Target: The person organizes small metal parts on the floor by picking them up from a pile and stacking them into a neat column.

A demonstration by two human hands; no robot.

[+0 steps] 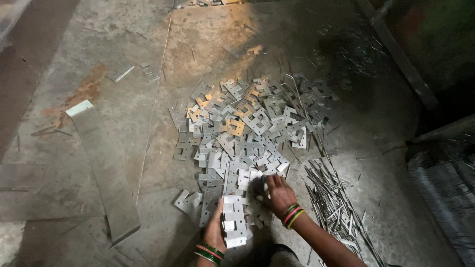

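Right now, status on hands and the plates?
Left hand grips a stack of cut metal plates. Right hand picks at the floor pile. Thin metal strips lie beside the right wrist.

We see one view only, from our head camera, looking steeply down and forward at the concrete floor (123, 59), close above our hands at the bottom edge.

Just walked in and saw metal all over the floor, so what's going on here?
A person is crouched over a pile of flat notched metal plates on the concrete floor. The left hand holds a stacked bundle of plates, and the right hand reaches into the pile's near edge. Thin metal rods lie to the right, a long metal strip to the left.
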